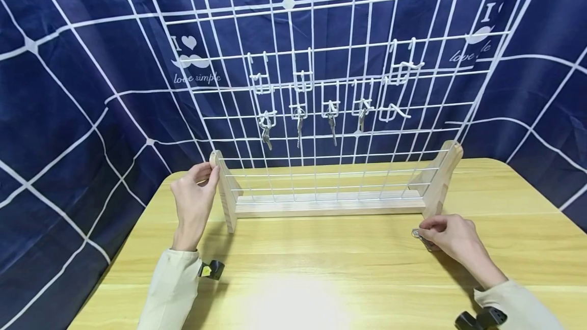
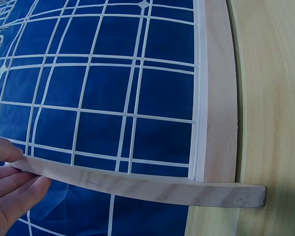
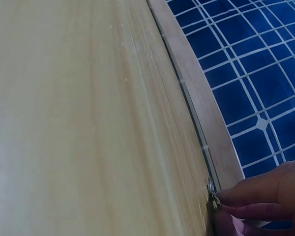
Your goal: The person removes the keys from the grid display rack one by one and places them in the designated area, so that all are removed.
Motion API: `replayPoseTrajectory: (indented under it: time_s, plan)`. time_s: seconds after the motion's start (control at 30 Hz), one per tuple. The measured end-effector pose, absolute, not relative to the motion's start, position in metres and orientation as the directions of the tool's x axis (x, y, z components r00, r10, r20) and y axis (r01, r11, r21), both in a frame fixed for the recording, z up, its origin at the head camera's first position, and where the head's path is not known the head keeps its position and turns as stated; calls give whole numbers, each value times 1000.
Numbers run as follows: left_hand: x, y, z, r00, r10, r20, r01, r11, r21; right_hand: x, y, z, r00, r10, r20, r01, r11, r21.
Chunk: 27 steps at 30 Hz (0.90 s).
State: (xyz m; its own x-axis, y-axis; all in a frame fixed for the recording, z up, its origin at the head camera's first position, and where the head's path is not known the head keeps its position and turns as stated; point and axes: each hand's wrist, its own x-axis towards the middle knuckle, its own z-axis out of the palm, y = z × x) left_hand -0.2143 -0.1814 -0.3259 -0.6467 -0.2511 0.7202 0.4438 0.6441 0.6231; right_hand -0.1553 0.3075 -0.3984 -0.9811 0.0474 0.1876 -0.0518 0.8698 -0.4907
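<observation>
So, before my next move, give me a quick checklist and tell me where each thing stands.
1. Rack steadied: ok, the left hand grips the left wooden support.
2. Key ring held: ok, the right hand pinches it, with the ring showing past the fingertips.
3. Bare hook available: ok, the rightmost lower hook has nothing on it.
4. Right hand at that hook: not ok, it is low, near the foot of the right wooden support.
5. Hung keys in place: ok, four lower hooks carry some.
6. Number of keys in the right hand: cannot tell, the fingers cover them.
</observation>
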Motion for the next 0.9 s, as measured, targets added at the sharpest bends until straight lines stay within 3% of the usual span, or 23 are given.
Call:
replayPoseTrajectory:
  time_s: [0.33,0.6,0.9]
  plan:
    - [-214,-181,-326,-645,-249,722,451,639,623,-153,305,-390,-983,40,177,-56,861,-506]
    - [-215,-181,-327,-639,-249,728,465,628,623,-147,301,-355,-933,28,359,-148,880,-452]
    - [-214,-181,-327,-635,-244,733,463,640,613,-148,279,-316,-893,39,448,-224,826,-518]
